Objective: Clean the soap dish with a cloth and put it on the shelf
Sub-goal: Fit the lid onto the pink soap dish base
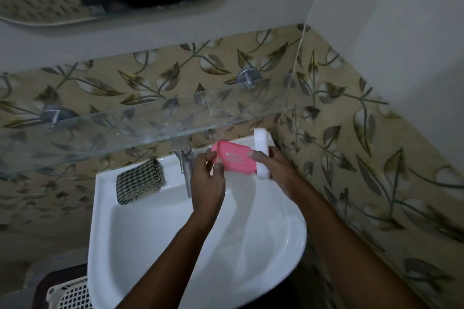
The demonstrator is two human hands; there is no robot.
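Observation:
A pink slotted soap dish part (234, 158) is held over the back of the white sink (150, 246). My left hand (208, 178) pinches its left end. My right hand (272, 170) grips its right end together with a white part (262, 153) that stands upright behind my fingers. A folded checked cloth (139, 180) lies on the sink's back left rim, apart from both hands. The glass shelf (150, 120) runs along the wall above the sink.
A chrome tap (185, 165) stands at the sink's back, just left of my left hand. Two metal brackets (247, 78) hold the shelf to the leaf-patterned tiled wall. A mirror hangs above. A white lattice basket (72, 293) sits at the lower left.

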